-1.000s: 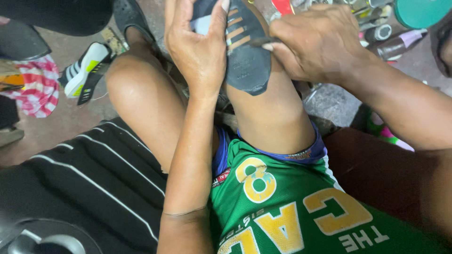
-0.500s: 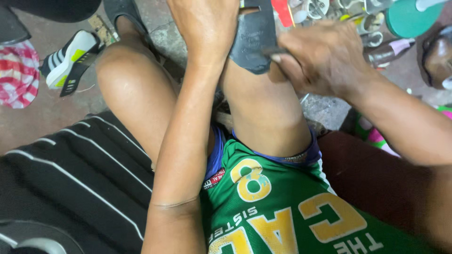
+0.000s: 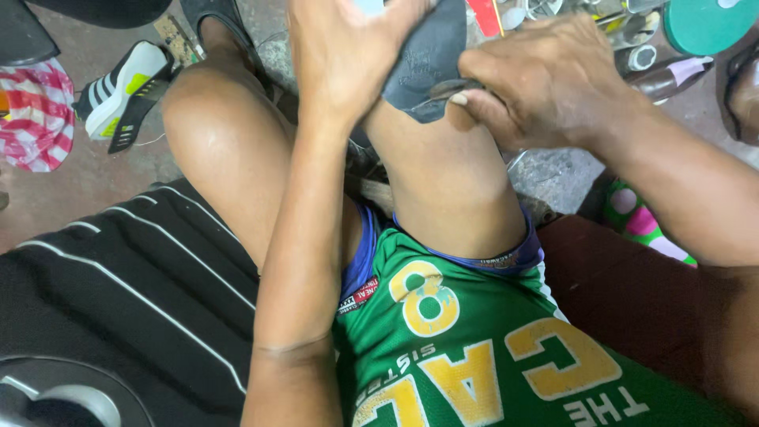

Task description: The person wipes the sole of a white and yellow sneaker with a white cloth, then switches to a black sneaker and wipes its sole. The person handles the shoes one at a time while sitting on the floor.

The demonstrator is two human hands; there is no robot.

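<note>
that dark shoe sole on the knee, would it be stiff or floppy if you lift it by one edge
Probably flexible rather than rigid: the dark sole looks thin and curves a little between the left hand and the right hand. Likely light for its size, since fingers alone pinch its lower edge. Its matte, textured face suggests it would not slip easily.

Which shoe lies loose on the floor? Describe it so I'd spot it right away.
Start at the bare left knee near the top of the head view and look to its left, to the concrete floor. The sneaker lies there beside a red-and-white striped cloth. It is white with dark stripes and a yellow-green patch, unlike the dark sole in the hands.
</note>
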